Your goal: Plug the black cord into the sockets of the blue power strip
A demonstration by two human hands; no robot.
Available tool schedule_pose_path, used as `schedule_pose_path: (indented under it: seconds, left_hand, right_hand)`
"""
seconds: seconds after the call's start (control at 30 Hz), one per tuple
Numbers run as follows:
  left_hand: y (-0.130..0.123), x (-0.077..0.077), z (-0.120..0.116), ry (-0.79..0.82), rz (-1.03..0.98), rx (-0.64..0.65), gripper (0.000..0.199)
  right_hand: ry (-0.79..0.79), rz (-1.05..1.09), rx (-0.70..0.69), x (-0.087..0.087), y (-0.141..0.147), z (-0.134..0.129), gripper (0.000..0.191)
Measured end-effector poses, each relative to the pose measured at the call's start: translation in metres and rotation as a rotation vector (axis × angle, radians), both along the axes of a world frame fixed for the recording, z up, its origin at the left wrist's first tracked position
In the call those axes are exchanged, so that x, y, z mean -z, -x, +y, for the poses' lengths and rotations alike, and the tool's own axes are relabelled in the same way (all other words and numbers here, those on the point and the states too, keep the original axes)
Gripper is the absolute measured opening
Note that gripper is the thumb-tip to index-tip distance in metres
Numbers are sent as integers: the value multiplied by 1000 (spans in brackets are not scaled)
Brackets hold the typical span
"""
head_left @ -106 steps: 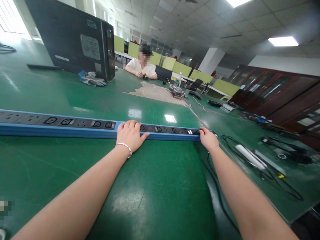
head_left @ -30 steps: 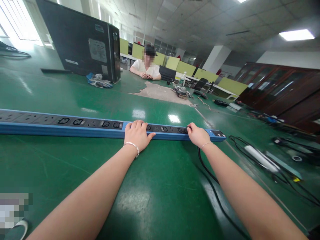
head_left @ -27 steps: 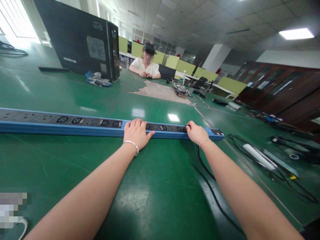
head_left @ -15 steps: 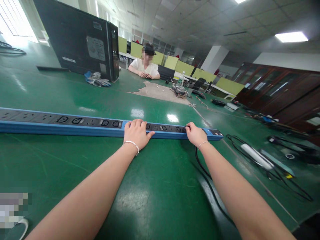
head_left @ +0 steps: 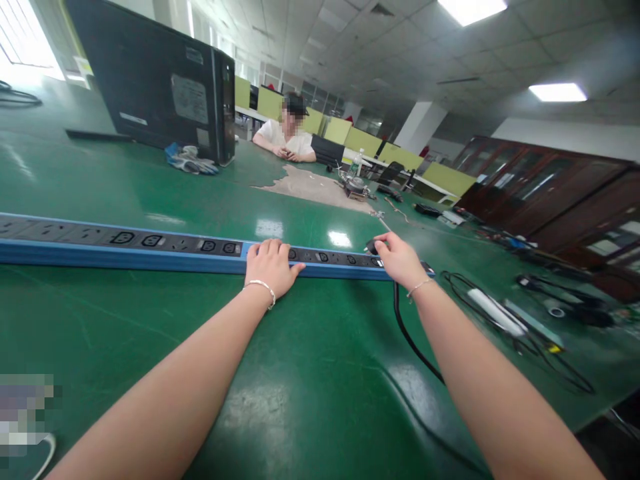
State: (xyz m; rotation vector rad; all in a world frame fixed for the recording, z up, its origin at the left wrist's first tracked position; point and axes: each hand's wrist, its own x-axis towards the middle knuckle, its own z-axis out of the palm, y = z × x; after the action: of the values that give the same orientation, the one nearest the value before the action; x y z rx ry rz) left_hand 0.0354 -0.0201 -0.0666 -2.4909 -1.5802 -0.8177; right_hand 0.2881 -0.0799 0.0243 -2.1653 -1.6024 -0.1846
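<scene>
Our left grip (head_left: 271,270) lay slightly spread across one blue power strip (head_left: 150,259); our right grip (head_left: 403,260) pinched one black plug (head_left: 371,247) just above it. We judged that drag from the black cable (head_left: 410,343) below the right grip could have twisted the plug askew, and light pressure on the left could have let the strip slide. Beyond the left grip we counted one heap of gloves (head_left: 190,160), one computer case (head_left: 150,87) and one person (head_left: 300,145); beyond both, one bottle (head_left: 357,163).

Left hand (head_left: 271,268) on blue power strip (head_left: 200,262). Right hand (head_left: 399,259) pinching black plug (head_left: 371,247), cable (head_left: 411,341) hanging below.
</scene>
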Motion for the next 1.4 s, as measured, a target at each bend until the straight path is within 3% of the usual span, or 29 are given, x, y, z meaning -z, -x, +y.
schedule_pose_path:
  seconds: [0.2, 0.5, 0.97, 1.17, 1.4]
  left_hand:
    - [-1, 2, 0, -2, -8, -8, 43]
    - [-1, 3, -1, -21, -33, 2, 44]
    - [-2, 4, 0, -30, -39, -14, 43]
    - [-2, 4, 1, -20, -41, -8, 43]
    - [-2, 5, 0, -21, -31, -1, 41]
  right_hand:
    - [118, 144, -128, 22, 38, 17, 28]
    - [235, -51, -139, 27, 106, 46, 25]
    - [303, -141, -24, 23, 123, 53, 29]
    - [362, -158, -57, 24, 122, 61, 29]
    - [291, -251, -43, 34, 133, 53, 29]
